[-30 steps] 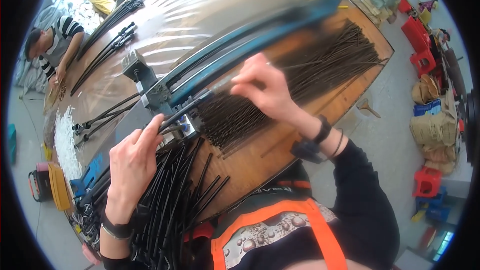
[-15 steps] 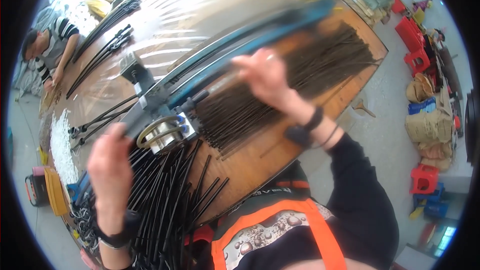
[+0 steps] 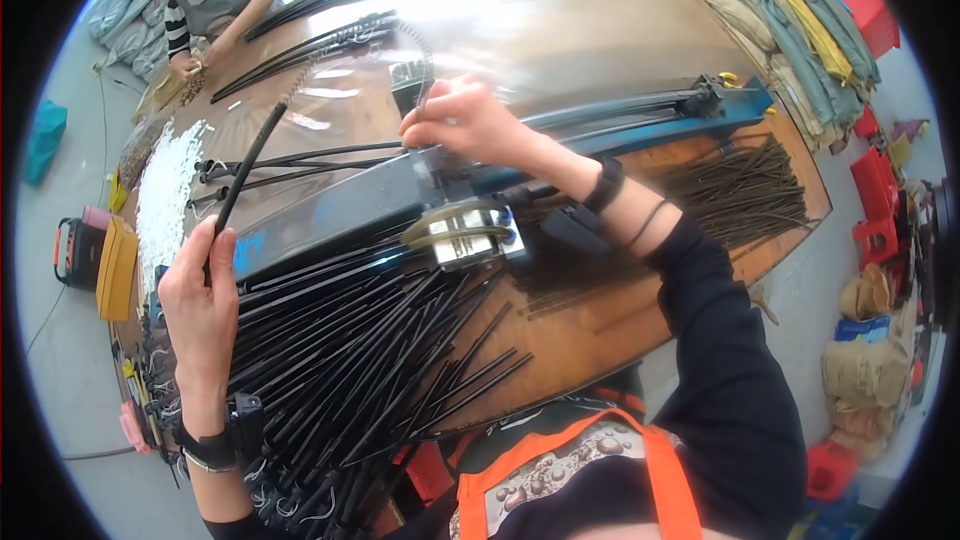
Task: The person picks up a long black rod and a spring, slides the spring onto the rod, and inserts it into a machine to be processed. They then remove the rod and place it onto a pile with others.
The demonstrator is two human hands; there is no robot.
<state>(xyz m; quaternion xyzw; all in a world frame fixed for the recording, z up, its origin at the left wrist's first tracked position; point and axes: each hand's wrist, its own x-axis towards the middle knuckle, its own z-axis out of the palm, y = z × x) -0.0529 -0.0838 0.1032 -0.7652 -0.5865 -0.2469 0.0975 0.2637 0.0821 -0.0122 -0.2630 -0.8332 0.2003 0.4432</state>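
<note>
My left hand [image 3: 200,295] is closed around the lower end of a slim black tube [image 3: 248,162], which tilts up to the right. From the tube's top a thin coil spring [image 3: 428,48] arches over to my right hand [image 3: 470,125]. That hand pinches the spring's far end between thumb and fingertips, just above a long blue-grey metal fixture [image 3: 340,205]. On the fixture, below my right hand, is a silvery block [image 3: 475,245] with a curved hose. Many black tubes [image 3: 340,350] lie fanned out to the right of my left forearm.
A heap of dark thin coils or rods [image 3: 750,190] covers the table's right part. White small pieces [image 3: 168,190] are piled at the left edge. A co-worker [image 3: 225,0] sits at the far left. Stacked sacks [image 3: 790,10] stand at the far right.
The view has swung, shifting the table within it. My right hand has come to the fixture's middle. The blurred left hand now shows clearly with the black tube, and the spring's arch is visible.
</note>
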